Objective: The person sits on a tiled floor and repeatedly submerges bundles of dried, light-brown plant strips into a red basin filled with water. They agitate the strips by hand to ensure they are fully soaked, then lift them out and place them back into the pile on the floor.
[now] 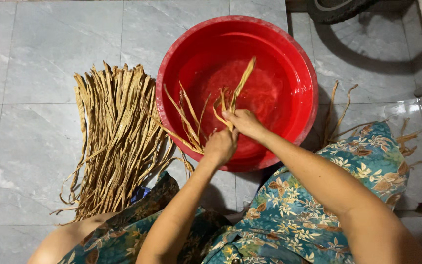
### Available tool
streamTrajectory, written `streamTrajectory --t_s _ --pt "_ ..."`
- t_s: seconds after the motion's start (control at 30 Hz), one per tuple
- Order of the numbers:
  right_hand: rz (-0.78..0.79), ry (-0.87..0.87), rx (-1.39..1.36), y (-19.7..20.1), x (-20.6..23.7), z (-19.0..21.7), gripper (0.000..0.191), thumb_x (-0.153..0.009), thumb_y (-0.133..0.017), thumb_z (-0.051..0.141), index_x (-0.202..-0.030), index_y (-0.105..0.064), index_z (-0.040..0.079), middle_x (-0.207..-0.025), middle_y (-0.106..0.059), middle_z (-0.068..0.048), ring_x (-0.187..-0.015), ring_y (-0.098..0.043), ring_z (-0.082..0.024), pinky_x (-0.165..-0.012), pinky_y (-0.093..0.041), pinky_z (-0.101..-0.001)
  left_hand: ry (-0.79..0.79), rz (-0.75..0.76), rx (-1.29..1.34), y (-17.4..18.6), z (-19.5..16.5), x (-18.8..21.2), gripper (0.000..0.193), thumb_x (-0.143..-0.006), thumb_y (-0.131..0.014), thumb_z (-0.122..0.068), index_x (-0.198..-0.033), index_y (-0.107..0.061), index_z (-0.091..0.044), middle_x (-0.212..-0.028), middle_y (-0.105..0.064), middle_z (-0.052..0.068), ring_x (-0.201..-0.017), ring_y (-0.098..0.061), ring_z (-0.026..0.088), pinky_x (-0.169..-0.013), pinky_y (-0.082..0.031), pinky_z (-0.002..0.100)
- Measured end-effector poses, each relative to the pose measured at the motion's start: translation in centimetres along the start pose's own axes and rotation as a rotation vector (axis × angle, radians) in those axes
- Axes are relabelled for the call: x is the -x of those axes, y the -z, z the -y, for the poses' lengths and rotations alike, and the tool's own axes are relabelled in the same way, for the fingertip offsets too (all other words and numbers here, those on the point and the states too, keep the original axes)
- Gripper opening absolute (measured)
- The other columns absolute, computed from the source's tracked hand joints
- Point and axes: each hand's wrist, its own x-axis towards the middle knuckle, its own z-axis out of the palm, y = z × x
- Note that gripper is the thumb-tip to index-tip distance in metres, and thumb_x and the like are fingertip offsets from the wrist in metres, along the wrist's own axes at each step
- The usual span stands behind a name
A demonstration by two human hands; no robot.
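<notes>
In the head view, at the centre of the frame, the left hand (219, 145) and the right hand (242, 122) both close their fingers around a few dried strips (191, 122) over the red basin (299, 58), while a big bundle of strips (116, 137) lies on the tiled floor (25, 73) at left.

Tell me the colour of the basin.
Bright red basin, clearest in the head view.

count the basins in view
1. A red basin sits on the tiled floor at top centre, in front of both hands, with dried strips piled to its left. No other basin shows.
</notes>
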Motion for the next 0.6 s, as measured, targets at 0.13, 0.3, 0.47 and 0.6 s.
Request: streamTrajectory --t_s 0.13,0.3,0.47,0.6 --pt "-0.189 0.072 0.048 1.3 -2.8 -2.8 0.039 -0.093 -0.059 0.040 -0.079 -0.073 0.006 -0.065 -0.069 -0.008 -0.056 -0.067 -0.019 -0.051 -0.053 -0.0372 0.024 0.128 -0.105 0.4 -3.8 2.9 0.052 -0.107 -0.040 -0.046 -0.105 -0.064 0.000 -0.088 -0.070 0.029 -0.085 -0.071 0.048 -0.079 -0.054 0.058" --pt "-0.451 -0.036 -0.166 6.9 -5.3 -3.0 0.038 -0.099 -0.055 0.031 -0.077 -0.071 0.005 -0.063 -0.067 -0.007 -0.054 -0.063 -0.018 -0.050 -0.050 -0.0394 -0.136 0.094 0.057 3.2 -6.5 5.7 0.049 -0.107 -0.043 -0.044 -0.108 -0.065 -0.001 -0.081 -0.069 0.029 -0.081 -0.068 0.049 -0.075 -0.052 0.058" --pt "-0.550 -0.090 -0.634 10.8 -3.2 -0.1 0.052 -0.104 -0.050 0.050 -0.078 -0.068 0.009 -0.056 -0.053 0.001 -0.043 -0.043 -0.012 -0.039 -0.034 -0.0315 -0.086 0.031 0.272 6.0 -6.1 5.9 0.045 -0.103 -0.048 -0.042 -0.122 -0.061 -0.004 -0.073 -0.068 0.025 -0.069 -0.069 0.041 -0.065 -0.051 0.053" --pt "-0.409 -0.001 -0.864 11.6 -0.3 4.1 0.054 -0.103 -0.042 0.056 -0.089 -0.071 0.013 -0.060 -0.059 0.001 -0.043 -0.046 -0.007 -0.039 -0.036 -0.0233 -0.040 -0.057 0.725 7.6 -2.9 3.6 0.037 -0.103 -0.055 -0.038 -0.122 -0.062 -0.007 -0.069 -0.057 0.004 -0.056 -0.055 0.018 -0.050 -0.043 0.036"
